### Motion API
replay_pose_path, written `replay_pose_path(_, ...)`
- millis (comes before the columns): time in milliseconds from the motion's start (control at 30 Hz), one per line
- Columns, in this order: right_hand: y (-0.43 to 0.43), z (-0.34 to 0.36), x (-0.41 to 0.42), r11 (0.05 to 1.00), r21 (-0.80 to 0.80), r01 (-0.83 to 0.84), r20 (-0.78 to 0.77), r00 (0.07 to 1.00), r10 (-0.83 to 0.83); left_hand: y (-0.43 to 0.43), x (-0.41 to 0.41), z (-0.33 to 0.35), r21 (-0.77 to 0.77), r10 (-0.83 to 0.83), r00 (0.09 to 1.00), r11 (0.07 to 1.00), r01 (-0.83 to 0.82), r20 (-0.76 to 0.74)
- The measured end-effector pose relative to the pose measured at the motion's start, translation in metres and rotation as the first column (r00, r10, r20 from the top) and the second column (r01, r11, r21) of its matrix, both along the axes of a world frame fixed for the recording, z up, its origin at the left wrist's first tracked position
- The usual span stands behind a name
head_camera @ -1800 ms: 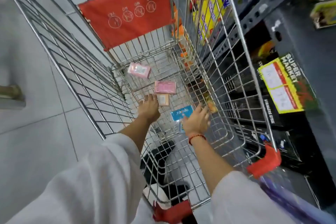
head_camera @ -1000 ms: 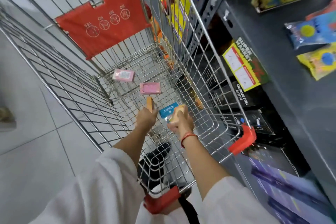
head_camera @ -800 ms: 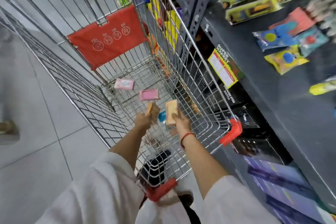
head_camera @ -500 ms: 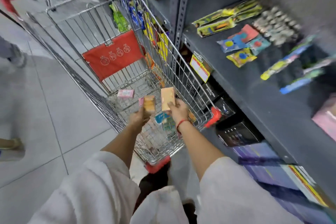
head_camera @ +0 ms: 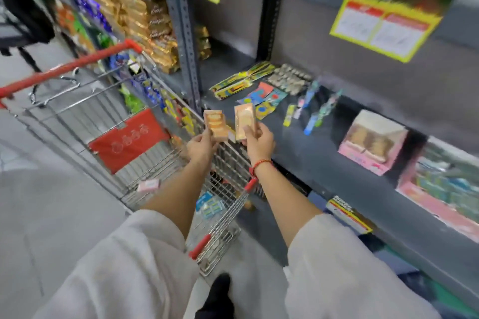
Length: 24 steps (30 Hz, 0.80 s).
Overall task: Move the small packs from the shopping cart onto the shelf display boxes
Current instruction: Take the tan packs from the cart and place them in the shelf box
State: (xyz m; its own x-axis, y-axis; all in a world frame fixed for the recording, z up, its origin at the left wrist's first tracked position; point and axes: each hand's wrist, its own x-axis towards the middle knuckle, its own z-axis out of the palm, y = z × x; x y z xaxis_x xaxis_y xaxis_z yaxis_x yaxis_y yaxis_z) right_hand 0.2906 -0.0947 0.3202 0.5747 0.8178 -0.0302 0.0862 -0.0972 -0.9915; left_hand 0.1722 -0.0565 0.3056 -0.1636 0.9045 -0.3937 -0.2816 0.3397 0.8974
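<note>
Nearest: two loose white sleeves [head_camera: 124, 264], bare forearms reaching fwd; thin red cord bracelet [head_camera: 262, 163] on the right wrist. Grey tiled floor [head_camera: 39, 215] below & to the left. Left hand [head_camera: 201, 147] pinches a small orange-tan pack [head_camera: 214, 125] upright betw. thumb & fingers; right hand [head_camera: 259, 141] grips a second, similar orange-tan pack [head_camera: 245, 120], also upright. Both packs are held up over the cart's right rim, near the shelf edge, close to each other but apart.

Under the arms: silver wire shopping cart [head_camera: 145, 179] w/ red handle bar [head_camera: 67, 70] & red plastic seat flap [head_camera: 129, 137]. Inside it lie a small pink pack [head_camera: 148, 185] & a blue-white pack [head_camera: 208, 204].

Right side: dark grey metal shelf [head_camera: 305, 147] carrying flat colourful carded items [head_camera: 259, 97], then a pink open display box [head_camera: 372, 141] w/ tan packs inside; more pink boxes further right, blurred. Yellow-red price tags [head_camera: 381, 26] hang from the shelf above. Far back: gold-brown snack bags [head_camera: 145, 21] stacked past a perforated grey upright [head_camera: 181, 23].
</note>
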Motion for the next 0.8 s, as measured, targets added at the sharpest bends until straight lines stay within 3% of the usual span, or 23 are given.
replay_pose_path(100,-0.018,0.025,0.050,0.974,0.141,0.176,0.090,0.978,-0.190,-0.006,0.063,0.028,0.098,-0.084,0.996,0.992,0.081,0.026)
replay_pose_path(267,-0.056,0.045,0.136,0.885,0.241,0.399,0.183,0.877,-0.445,-0.032,0.159,0.057,0.214,-0.280,0.960,0.936,0.278,-0.022)
replay_pose_path(433,-0.101,0.038,0.202,0.802,0.176,0.571,0.344,0.728,-0.593,-0.064,0.234,0.054,0.217,-0.544,0.808,0.781,0.586,-0.226)
replay_pose_path(533,-0.117,0.033,0.219,0.804,0.078,0.590,0.394,0.722,-0.568,-0.073,0.265,0.046,0.158,-0.584,0.719,0.724,0.671,-0.378)
replay_pose_path(667,-0.120,0.018,0.233,0.825,-0.128,0.551,0.538,0.737,-0.409,-0.066,0.282,0.036,0.106,-0.605,0.582,0.639,0.762,-0.543)
replay_pose_path(800,-0.122,0.012,0.236,0.870,-0.261,0.418,0.562,0.799,-0.215,-0.051,0.278,0.028,0.126,-0.515,0.346,0.413,0.902,-0.784)
